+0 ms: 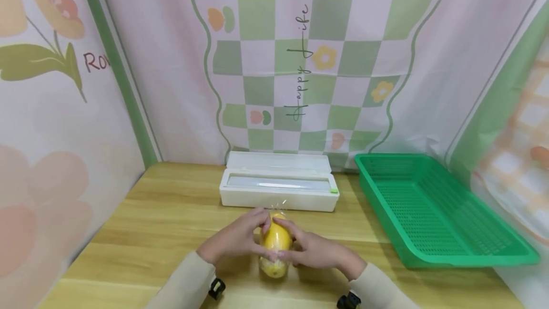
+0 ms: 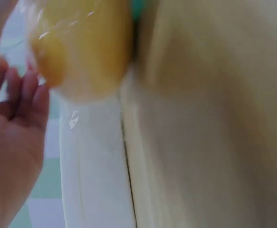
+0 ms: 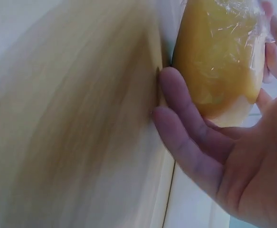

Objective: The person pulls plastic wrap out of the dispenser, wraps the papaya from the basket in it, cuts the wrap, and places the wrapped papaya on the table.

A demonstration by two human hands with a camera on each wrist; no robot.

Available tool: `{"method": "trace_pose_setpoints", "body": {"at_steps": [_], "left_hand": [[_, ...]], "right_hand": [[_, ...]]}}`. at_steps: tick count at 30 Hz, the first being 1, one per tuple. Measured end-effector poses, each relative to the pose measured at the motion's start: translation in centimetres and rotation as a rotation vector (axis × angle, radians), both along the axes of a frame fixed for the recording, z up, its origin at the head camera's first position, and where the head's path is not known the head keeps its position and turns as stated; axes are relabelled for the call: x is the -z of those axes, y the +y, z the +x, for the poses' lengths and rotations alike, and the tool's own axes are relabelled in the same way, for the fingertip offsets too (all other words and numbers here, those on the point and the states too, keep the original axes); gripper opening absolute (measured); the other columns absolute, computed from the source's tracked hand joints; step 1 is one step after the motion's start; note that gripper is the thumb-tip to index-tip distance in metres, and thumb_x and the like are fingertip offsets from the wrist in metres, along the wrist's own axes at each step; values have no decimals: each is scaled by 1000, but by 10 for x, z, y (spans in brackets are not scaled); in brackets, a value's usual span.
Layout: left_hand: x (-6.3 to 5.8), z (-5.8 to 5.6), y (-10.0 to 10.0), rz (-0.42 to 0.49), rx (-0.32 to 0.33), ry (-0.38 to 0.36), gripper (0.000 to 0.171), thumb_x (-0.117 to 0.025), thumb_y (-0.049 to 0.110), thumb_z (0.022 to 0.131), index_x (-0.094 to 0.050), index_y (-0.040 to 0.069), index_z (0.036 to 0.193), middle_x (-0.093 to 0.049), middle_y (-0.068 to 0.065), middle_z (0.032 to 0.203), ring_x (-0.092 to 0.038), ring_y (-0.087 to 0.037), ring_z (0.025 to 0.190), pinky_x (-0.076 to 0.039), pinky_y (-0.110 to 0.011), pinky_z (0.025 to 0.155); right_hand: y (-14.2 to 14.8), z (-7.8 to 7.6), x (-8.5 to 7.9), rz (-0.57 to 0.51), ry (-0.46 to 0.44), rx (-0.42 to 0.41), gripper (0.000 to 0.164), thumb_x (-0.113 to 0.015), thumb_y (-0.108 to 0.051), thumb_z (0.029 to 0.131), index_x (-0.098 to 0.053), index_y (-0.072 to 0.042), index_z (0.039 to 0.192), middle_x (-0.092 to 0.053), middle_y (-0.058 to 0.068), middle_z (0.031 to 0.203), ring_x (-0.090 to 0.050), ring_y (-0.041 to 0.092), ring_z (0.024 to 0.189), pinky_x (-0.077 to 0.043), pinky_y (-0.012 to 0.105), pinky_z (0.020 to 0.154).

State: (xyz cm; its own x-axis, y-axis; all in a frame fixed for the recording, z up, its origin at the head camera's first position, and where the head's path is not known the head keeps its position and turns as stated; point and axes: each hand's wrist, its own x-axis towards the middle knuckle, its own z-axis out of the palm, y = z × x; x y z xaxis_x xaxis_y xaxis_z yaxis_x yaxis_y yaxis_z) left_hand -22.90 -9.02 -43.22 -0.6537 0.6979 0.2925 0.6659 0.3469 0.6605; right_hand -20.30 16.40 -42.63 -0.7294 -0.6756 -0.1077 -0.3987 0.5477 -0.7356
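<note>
A smooth yellow fruit [image 1: 276,240] wrapped in clear cling film is held between both hands just above the front middle of the table. The left hand [image 1: 238,236] grips its left side, thumb low and fingers curled at the top. From the right, the right hand [image 1: 319,249] holds it with thumb and fingers. Loose film stands up at the far end of the fruit. Creased film over the fruit [image 3: 219,57] shows in the right wrist view, the lower fingers spread beneath it. The left wrist view is blurred; there the fruit [image 2: 90,47] is beside the fingers.
Behind the hands, a white cling film box [image 1: 279,199] stands with its lid raised and a film roll inside. A green plastic basket [image 1: 407,247] sits at the right of the wooden table [image 1: 141,232]. Patterned curtains [image 1: 171,85] hang at the back and sides.
</note>
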Motion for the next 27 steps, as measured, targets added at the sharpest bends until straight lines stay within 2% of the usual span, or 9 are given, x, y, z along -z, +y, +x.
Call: {"method": "trace_pose_setpoints", "body": {"at_steps": [2, 4, 7, 10, 12, 19, 21, 24, 27], "left_hand": [[-2, -3, -6, 8, -16, -102, 47, -82, 47, 81, -55, 13, 101, -55, 3, 105, -54, -14, 100, -53, -32, 88], [-3, -6, -12, 12, -72, -194, 43, -77, 41, 88, -61, 11, 113, -59, 0, 109, -57, -16, 102, -53, -34, 91], [-2, -12, -19, -30, -145, -273, 44, -63, 40, 99, -63, 9, 129, -64, -3, 114, -59, -19, 105, -52, -39, 92], [0, -16, -19, -63, -183, -362, 47, -52, 48, 103, -64, 14, 134, -67, -1, 120, -62, -19, 108, -50, -47, 97], [2, -17, -17, -53, -198, -426, 50, -48, 53, 103, -64, 16, 133, -68, 0, 122, -64, -19, 108, -49, -50, 99], [0, -14, -11, -47, -278, -480, 55, -55, 58, 97, -68, 11, 122, -70, 0, 106, -65, -18, 94, -53, -46, 90], [-2, -13, -8, -55, -263, -501, 55, -52, 60, 98, -70, 13, 122, -70, 0, 108, -65, -18, 97, -52, -48, 92], [-3, -15, -3, -53, -223, -536, 57, -45, 64, 99, -71, 17, 120, -69, 0, 115, -63, -21, 107, -47, -54, 98], [-2, -20, 2, -58, -182, -559, 60, -41, 67, 98, -72, 18, 112, -68, -1, 113, -60, -23, 112, -43, -57, 102]], "right_hand": [[-2, 1, 1, -9, -3, 7, 79, -62, -48, 97, -16, -34, 160, -40, 24, 151, -53, 38, 126, -48, 53, 99], [-3, 2, 1, -10, 20, 9, 80, -63, -50, 96, -19, -33, 160, -39, 22, 153, -49, 38, 130, -45, 56, 102], [-5, 5, 2, 6, 44, 25, 81, -64, -54, 94, -21, -35, 159, -36, 20, 156, -46, 38, 132, -43, 59, 103], [-6, 7, 2, 16, 57, 44, 81, -64, -55, 93, -21, -37, 159, -36, 19, 156, -48, 37, 130, -44, 58, 101], [-6, 7, 2, 14, 63, 48, 80, -64, -54, 93, -22, -37, 159, -38, 19, 155, -51, 35, 125, -47, 55, 98], [-6, 9, 4, 1, 53, 40, 79, -66, -54, 92, -23, -39, 157, -45, 15, 148, -58, 17, 95, -52, 35, 79], [-6, 9, 4, -10, 53, 35, 79, -68, -52, 92, -24, -38, 157, -48, 13, 144, -58, 16, 88, -52, 32, 75], [-7, 9, 4, -25, 62, 25, 80, -69, -51, 92, -25, -37, 157, -48, 12, 142, -58, 14, 85, -52, 29, 73], [-7, 9, 4, -24, 75, 17, 81, -69, -51, 91, -26, -35, 157, -50, 10, 139, -58, 12, 84, -52, 28, 73]]}}
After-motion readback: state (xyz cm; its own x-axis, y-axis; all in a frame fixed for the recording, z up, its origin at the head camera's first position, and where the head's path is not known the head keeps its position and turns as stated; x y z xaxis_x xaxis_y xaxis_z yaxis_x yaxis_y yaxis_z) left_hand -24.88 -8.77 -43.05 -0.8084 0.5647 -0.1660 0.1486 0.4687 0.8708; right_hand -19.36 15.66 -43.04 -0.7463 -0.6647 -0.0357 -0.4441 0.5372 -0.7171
